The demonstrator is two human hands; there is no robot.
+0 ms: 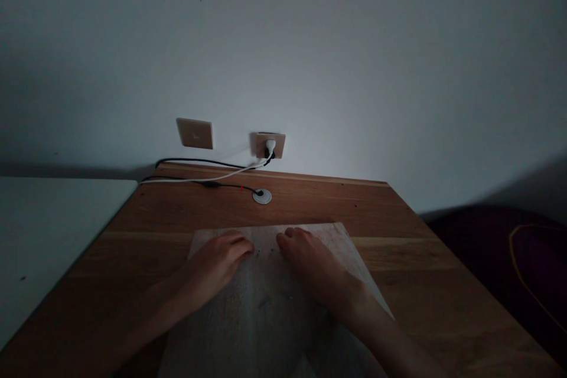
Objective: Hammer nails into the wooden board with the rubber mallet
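Observation:
A pale, worn board (266, 331) lies flat on the wooden table, with scuffs and dark marks on its face. Over its far left part rests my left hand (225, 255), fingers curled and pressed together, fingertips pointing right. My right hand (308, 260) is opposite, also closed, its knuckles near the board's far edge. Whatever either hand pinches, if anything, is hidden or too small to name. Between the two hands a couple of tiny dark specks (259, 251) show on the board. The light is dim.
The wooden table (381, 212) meets a white wall. A wall socket (279, 150) holds a white plug (270, 145). Black and white cables (208, 179) run left, one into a round grommet (261, 196). A white surface (57, 230) adjoins left; something dark purple (487, 248) stands right.

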